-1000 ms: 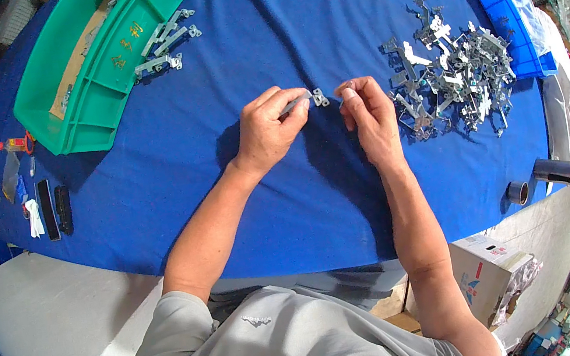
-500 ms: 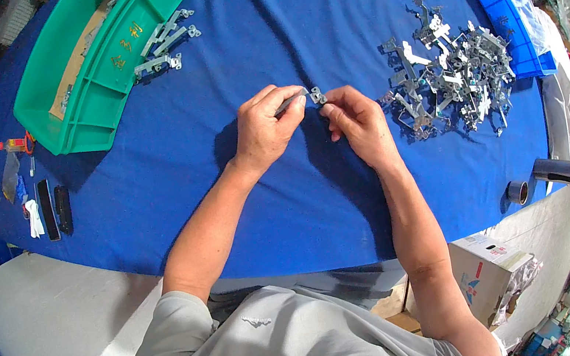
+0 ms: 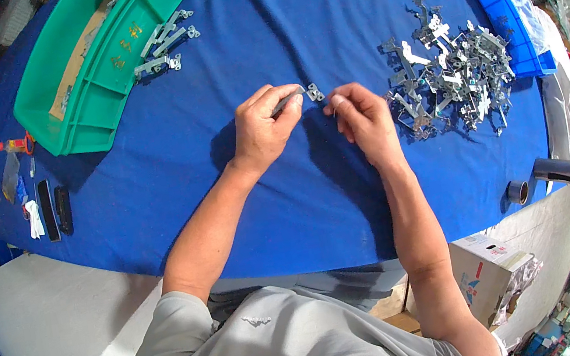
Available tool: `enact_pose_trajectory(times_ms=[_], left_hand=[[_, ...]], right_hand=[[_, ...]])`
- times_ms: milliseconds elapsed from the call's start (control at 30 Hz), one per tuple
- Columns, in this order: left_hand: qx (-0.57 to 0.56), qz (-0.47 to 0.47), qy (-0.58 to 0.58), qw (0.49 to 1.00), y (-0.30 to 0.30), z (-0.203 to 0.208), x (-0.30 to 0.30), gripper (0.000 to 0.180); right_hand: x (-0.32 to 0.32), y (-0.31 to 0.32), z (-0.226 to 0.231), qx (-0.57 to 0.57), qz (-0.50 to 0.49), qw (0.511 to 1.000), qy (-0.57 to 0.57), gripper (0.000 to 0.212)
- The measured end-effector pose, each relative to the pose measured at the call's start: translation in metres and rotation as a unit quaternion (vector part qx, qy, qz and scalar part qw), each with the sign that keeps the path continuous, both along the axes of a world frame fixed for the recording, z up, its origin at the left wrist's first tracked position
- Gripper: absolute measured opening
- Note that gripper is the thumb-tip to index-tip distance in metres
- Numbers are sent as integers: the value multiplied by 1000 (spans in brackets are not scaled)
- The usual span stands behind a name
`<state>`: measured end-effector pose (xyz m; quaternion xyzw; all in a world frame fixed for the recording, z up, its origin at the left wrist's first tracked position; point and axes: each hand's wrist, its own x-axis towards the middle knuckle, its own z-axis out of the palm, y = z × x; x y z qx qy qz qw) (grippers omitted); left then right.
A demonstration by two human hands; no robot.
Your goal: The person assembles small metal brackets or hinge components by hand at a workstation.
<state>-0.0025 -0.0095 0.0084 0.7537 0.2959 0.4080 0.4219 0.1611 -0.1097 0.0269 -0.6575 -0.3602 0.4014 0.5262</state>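
Note:
My left hand (image 3: 263,125) is closed on a metal bracket, pinched between thumb and fingers above the middle of the blue cloth. The bracket's looped end (image 3: 315,92) sticks out to the right of the fingertips, and the rest is mostly covered by the hand. Just right of that end, my right hand (image 3: 363,117) has thumb and forefinger pressed together, slightly apart from the bracket. A small dark bit shows at its fingertips, too small to name. Off to the right lies a heap of similar metal brackets (image 3: 459,79).
At the upper left stands a green bin (image 3: 99,110), with several brackets (image 3: 163,44) beside it. A blue tray (image 3: 510,23) borders the heap. Black strips (image 3: 48,209) lie at the left edge, and metal cylinders (image 3: 556,170) at the right edge. A carton (image 3: 486,273) stands below the table.
My right hand has drawn back a little to the right, away from the bracket's looped end. My left hand and its bracket have barely moved.

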Motion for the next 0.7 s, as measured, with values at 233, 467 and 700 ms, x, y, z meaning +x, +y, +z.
enact_pose_trajectory(times_ms=[233, 467, 700], left_hand=[[-15, 3, 3, 1000, -1, 2, 0, 14], [-3, 3, 6, 1000, -2, 0, 2, 13], [49, -48, 31, 997, -1, -3, 2, 15]], right_hand=[[-2, -1, -3, -36, 76, 996, -41, 19], [-7, 0, -5, 0, 37, 998, -42, 15], [2, 5, -21, 106, 30, 977, -180, 13]])
